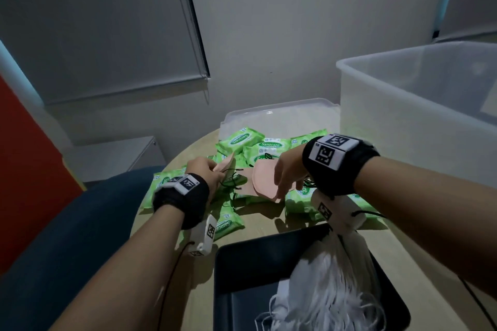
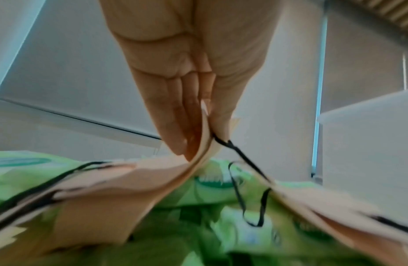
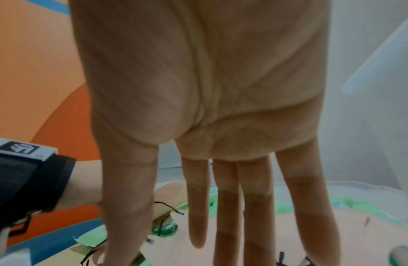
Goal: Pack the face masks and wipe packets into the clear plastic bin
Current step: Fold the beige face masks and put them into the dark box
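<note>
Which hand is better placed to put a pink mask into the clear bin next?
The left hand, probably: it already pinches a pink mask. The right hand is open, though nearer the bin.

Two hands: left hand [image 1: 204, 169] and right hand [image 1: 289, 169]. Two peach fabric face masks with black ear loops: one [image 1: 224, 165] pinched by the left hand, one [image 1: 265, 180] under the right hand's straight fingers. Green plastic wipe packets [image 1: 240, 140] around both hands: more than ten, exact count obscured. One clear plastic bin [image 1: 403, 105] right of the right hand.
</note>
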Demonstrator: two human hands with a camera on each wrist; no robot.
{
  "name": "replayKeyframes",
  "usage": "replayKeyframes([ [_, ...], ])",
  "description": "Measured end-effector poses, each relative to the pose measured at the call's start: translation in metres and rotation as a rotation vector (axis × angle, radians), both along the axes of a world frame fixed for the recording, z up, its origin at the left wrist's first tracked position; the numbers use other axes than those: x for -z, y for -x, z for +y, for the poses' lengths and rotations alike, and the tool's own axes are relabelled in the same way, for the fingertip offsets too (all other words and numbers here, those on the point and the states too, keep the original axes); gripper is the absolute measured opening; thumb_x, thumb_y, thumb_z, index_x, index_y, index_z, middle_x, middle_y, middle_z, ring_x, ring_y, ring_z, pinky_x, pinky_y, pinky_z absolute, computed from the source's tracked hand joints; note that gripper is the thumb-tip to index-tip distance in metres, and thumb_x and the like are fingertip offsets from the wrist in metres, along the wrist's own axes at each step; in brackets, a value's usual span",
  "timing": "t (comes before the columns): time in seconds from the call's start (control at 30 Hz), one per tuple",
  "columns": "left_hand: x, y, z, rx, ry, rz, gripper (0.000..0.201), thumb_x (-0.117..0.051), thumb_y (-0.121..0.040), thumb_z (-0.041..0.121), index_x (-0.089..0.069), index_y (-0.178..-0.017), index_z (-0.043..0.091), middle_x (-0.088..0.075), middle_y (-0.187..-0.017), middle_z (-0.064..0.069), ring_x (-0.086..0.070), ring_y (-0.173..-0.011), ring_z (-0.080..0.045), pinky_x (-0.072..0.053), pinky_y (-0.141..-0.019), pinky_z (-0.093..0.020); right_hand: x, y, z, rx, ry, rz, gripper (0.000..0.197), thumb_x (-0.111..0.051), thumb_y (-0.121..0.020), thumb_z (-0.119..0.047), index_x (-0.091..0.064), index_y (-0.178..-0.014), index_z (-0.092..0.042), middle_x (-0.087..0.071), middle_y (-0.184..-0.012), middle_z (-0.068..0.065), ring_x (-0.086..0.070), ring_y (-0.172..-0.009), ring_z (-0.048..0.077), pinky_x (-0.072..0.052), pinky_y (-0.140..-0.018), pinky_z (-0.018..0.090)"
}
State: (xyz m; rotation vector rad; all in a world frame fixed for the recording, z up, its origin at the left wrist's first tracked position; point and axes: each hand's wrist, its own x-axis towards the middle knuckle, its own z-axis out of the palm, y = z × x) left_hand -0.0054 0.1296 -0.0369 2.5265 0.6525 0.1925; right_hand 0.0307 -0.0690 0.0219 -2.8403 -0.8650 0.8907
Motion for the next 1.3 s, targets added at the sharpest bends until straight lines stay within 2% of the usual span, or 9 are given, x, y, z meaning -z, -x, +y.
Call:
replayKeyframes([
  [0.1,-0.018,0.004,0.002,-0.018,0.288,-0.102,0.021,-0.08,-0.069,0.008,-0.067,-0.086,0.008,-0.064,-0.079,-0.007,-0.06,-0.071,-0.022,-0.056,-0.071,-0.033,-0.009,0.001,-0.016,0.044,-0.075,0.017,0.047,-0.068,-0.083,-0.032,-0.059,-0.123,-0.009,-0.064,-0.087,-0.004,-0.063,-0.092,0.018,-0.049,-0.068,0.024],
  [0.2,-0.034,0.014,-0.006,0.003,0.482,-0.215,0.018,-0.079,-0.068,0.001,-0.062,-0.075,0.004,-0.061,-0.071,-0.012,-0.06,-0.057,-0.02,-0.058,-0.059,-0.026,-0.019,0.008,-0.026,0.068,-0.221,-0.013,0.049,-0.069,-0.082,-0.034,-0.06,-0.123,-0.008,-0.06,-0.074,-0.009,-0.065,-0.092,0.016,-0.051,-0.071,0.024],
  [0.37,-0.061,0.027,-0.046,0.113,0.635,-0.283,0.019,-0.072,-0.074,-0.007,-0.06,-0.087,0.0,-0.063,-0.073,-0.012,-0.063,-0.046,-0.007,-0.05,-0.044,-0.015,-0.022,0.022,-0.025,0.137,-0.459,0.06,0.08,-0.079,-0.067,-0.046,-0.048,-0.132,-0.01,-0.064,-0.114,0.007,-0.062,-0.103,0.022,-0.053,-0.092,0.04],
  [0.6,-0.079,0.035,-0.093,0.271,0.688,-0.322,0.018,-0.065,-0.083,-0.001,-0.058,-0.098,0.006,-0.063,-0.082,-0.013,-0.063,-0.066,-0.019,-0.057,-0.054,-0.021,-0.027,0.04,-0.036,0.186,-0.695,0.184,0.057,-0.072,-0.08,-0.028,-0.049,-0.127,-0.004,-0.061,-0.115,0.014,-0.058,-0.115,0.029,-0.052,-0.084,0.036],
  [0.73,-0.081,0.037,-0.111,0.392,0.736,-0.316,0.009,-0.055,-0.093,0.015,-0.062,-0.096,0.01,-0.066,-0.077,-0.004,-0.063,-0.067,-0.014,-0.055,-0.061,-0.024,-0.026,0.04,-0.039,0.298,-0.914,0.099,0.032,-0.061,-0.086,-0.007,-0.055,-0.116,0.004,-0.063,-0.103,0.024,-0.065,-0.095,0.039,-0.054,-0.085,0.048],
  [0.9,-0.079,0.038,-0.102,0.368,0.481,-0.347,0.007,-0.067,-0.084,0.011,-0.061,-0.081,0.013,-0.063,-0.071,-0.003,-0.06,-0.056,-0.005,-0.048,-0.051,-0.018,-0.03,0.034,-0.055,0.329,-0.817,-0.068,0.017,-0.066,-0.078,0.001,-0.062,-0.093,-0.006,-0.061,-0.069,0.007,-0.059,-0.056,0.017,-0.056,-0.056,0.028],
  [1.07,-0.072,0.043,-0.088,0.417,0.369,-0.216,0.026,-0.078,-0.073,0.023,-0.064,-0.095,0.019,-0.065,-0.09,0.005,-0.059,-0.078,-0.006,-0.046,-0.062,-0.017,-0.031,0.033,-0.072,0.358,-0.879,-0.053,0.027,-0.079,-0.071,-0.011,-0.064,-0.093,-0.007,-0.064,-0.079,0.007,-0.062,-0.068,0.019,-0.053,-0.055,0.024],
  [1.2,-0.066,0.047,-0.096,0.466,0.488,-0.236,0.007,-0.071,-0.08,0.012,-0.065,-0.077,0.015,-0.066,-0.067,0.004,-0.06,-0.057,-0.006,-0.051,-0.054,-0.019,-0.026,0.034,-0.076,0.371,-1.027,0.024,0.018,-0.078,-0.071,-0.009,-0.063,-0.078,-0.013,-0.065,-0.074,0.005,-0.062,-0.064,0.017,-0.051,-0.052,0.02],
  [1.3,-0.062,0.044,-0.097,0.421,0.565,-0.314,0.011,-0.064,-0.086,0.011,-0.063,-0.076,0.013,-0.061,-0.063,0.0,-0.059,-0.047,-0.005,-0.052,-0.05,-0.018,-0.021,0.032,-0.077,0.42,-1.044,0.028,0.015,-0.074,-0.076,-0.01,-0.064,-0.087,-0.008,-0.066,-0.081,0.01,-0.063,-0.068,0.021,-0.052,-0.058,0.026],
])
